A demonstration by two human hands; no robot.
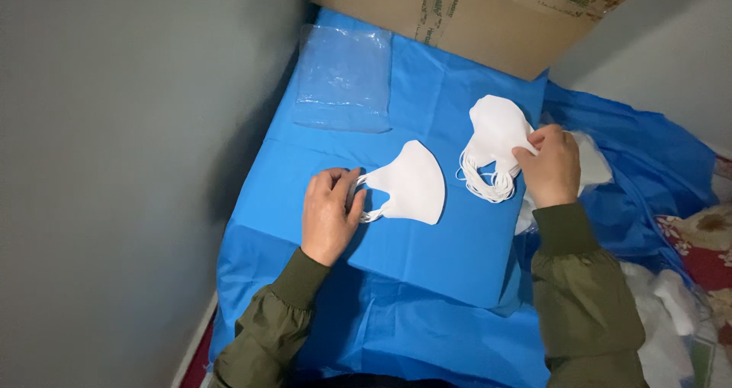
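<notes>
Single white face mask (415,182) lies flat, folded, near centre of the blue sheet (427,251) that covers the work surface. Its ear loops point left. Left hand (329,213) rests palm-down just beside it, fingertips closed on the ear loops at the mask's left edge.

Right of it, slightly apart: a stack of white masks (496,136), ear loops bunched and hanging toward the lower left. Right hand (549,167) clamps the stack's right edge between thumb and fingers. Both sleeves olive green with ribbed cuffs.

Behind the stack and hand, more white material (593,163) shows at the sheet's right edge; cannot tell what it is.

Upper left on the sheet: a clear plastic bag (343,75), flat, roughly square, crinkled, well apart from both hands.

Top of view: a brown cardboard box (473,18), its side facing the camera, green print on clear tape along its seams.

Grey wall (114,167) on the left. Far right, rumpled blue sheeting, white material, a red patterned cloth (705,243).
</notes>
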